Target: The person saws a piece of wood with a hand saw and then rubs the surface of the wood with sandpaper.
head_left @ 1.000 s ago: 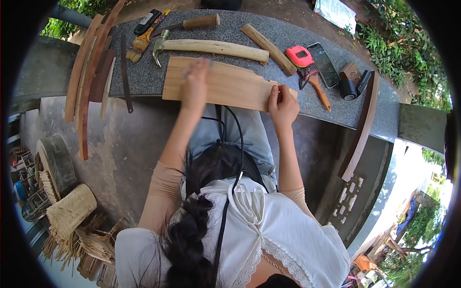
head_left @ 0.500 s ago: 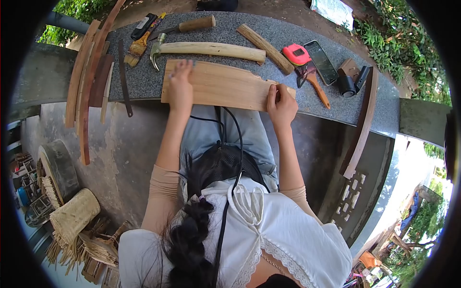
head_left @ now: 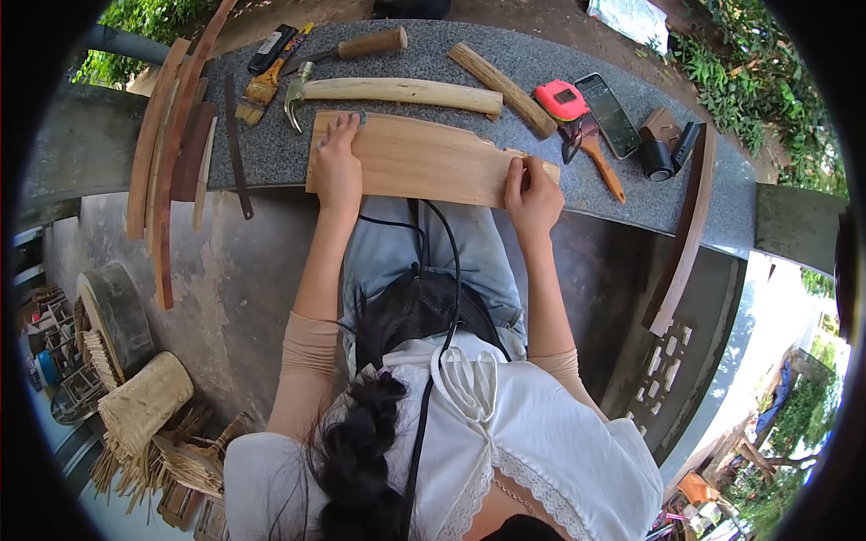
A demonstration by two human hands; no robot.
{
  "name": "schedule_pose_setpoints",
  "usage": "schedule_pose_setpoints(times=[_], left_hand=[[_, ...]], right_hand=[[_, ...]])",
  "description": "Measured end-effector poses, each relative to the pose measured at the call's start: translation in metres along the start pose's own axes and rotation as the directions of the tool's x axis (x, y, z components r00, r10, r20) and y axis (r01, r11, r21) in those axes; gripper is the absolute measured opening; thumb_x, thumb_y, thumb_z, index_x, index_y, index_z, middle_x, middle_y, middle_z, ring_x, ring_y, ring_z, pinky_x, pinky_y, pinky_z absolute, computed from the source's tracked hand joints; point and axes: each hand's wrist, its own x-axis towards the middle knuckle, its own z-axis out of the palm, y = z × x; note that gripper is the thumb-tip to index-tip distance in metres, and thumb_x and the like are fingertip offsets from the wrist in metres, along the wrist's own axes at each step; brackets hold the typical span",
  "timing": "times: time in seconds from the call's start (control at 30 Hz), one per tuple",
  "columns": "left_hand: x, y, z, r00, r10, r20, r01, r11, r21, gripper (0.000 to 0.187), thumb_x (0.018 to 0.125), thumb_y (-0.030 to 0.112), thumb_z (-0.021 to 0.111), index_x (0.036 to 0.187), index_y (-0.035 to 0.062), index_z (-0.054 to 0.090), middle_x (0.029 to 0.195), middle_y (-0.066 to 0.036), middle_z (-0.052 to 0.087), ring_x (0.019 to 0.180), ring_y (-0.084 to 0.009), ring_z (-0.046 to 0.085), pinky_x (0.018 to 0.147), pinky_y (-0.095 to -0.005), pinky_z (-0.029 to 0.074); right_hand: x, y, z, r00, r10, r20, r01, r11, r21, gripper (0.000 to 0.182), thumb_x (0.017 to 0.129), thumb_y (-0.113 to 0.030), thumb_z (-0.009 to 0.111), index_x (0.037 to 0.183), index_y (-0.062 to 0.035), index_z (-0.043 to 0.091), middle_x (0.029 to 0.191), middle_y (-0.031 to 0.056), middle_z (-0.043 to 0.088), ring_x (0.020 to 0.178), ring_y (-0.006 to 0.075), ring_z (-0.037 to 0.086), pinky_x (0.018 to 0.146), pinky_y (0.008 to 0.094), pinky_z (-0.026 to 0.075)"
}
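Lying slightly spread, the left hand covered one end of the board over the near edge of the bench; the right hand pinched the other.

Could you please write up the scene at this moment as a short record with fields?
Surface: speckled stone table
Board: light wood, chipped on its far edge, slightly overhanging the table's near edge
Left hand: fingers spread on the board's left end
Right hand: gripping the board's right end
Beyond board: claw hammer, lying lengthwise
Left side: long wooden strips, paintbrush
Right side: red tape measure, phone, another paintbrush
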Motion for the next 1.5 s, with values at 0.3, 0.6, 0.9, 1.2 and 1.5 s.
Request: schedule_pose_setpoints(times=[0.3, 0.6, 0.9, 1.2, 1.5], left_hand=[[-0.027, 0.105, 0.052, 0.962, 0.268, 0.054, -0.257, 0.954, -0.153, 0.042, 0.089, 0.001, 0.042, 0.128, 0.0091, 0.055, 0.134, -0.011, 0.052, 0.128, -0.0280, 0.046, 0.106, -0.0405, 0.039], [-0.006, 0.066, 0.029, 1.000, 0.009, -0.017, -0.010, 0.999, -0.049, 0.037, 0.089, 0.001, 0.045, 0.122, 0.0076, 0.059, 0.129, -0.013, 0.056, 0.121, -0.0294, 0.053, 0.094, -0.0400, 0.050], [0.003, 0.013, 0.005, 0.997, 0.017, -0.069, -0.019, 0.999, -0.026, 0.038, 0.089, -0.001, 0.043, 0.124, 0.0042, 0.058, 0.131, -0.015, 0.054, 0.121, -0.0292, 0.053, 0.102, -0.0378, 0.044], [-0.034, 0.106, 0.047, 0.977, 0.205, 0.056, -0.191, 0.963, -0.190, 0.044, 0.084, -0.004, 0.044, 0.124, 0.0074, 0.058, 0.133, -0.011, 0.053, 0.125, -0.0288, 0.048, 0.103, -0.0396, 0.042], [-0.005, 0.007, 0.017, 0.992, 0.000, -0.127, 0.016, 0.993, 0.117, 0.042, 0.089, 0.000, 0.042, 0.128, 0.0073, 0.055, 0.132, -0.016, 0.053, 0.127, -0.0309, 0.046, 0.101, -0.0383, 0.044]], right_hand=[[0.002, 0.002, -0.002, 1.000, -0.022, 0.006, 0.023, 0.999, -0.028, 0.025, 0.091, -0.028, 0.056, 0.076, -0.0087, 0.058, 0.057, 0.0084, 0.057, 0.052, 0.0287, 0.059, 0.049, 0.0394, 0.043], [0.001, 0.002, 0.003, 1.000, -0.016, -0.001, 0.016, 0.999, -0.043, 0.024, 0.091, -0.028, 0.055, 0.077, -0.0088, 0.059, 0.058, 0.0086, 0.058, 0.052, 0.0288, 0.059, 0.049, 0.0391, 0.043], [0.001, 0.002, 0.003, 1.000, -0.023, -0.011, 0.023, 0.999, -0.024, 0.024, 0.092, -0.028, 0.055, 0.078, -0.0091, 0.060, 0.060, 0.0090, 0.059, 0.054, 0.0285, 0.059, 0.049, 0.0391, 0.043], [0.001, 0.003, 0.002, 1.000, -0.001, 0.030, 0.002, 0.999, -0.041, 0.025, 0.092, -0.029, 0.054, 0.078, -0.0088, 0.060, 0.060, 0.0093, 0.059, 0.054, 0.0286, 0.060, 0.050, 0.0389, 0.044], [0.001, 0.001, 0.003, 0.999, 0.013, 0.034, -0.011, 0.997, -0.076, 0.024, 0.091, -0.029, 0.055, 0.079, -0.0098, 0.060, 0.060, 0.0081, 0.059, 0.053, 0.0278, 0.059, 0.049, 0.0386, 0.043]])
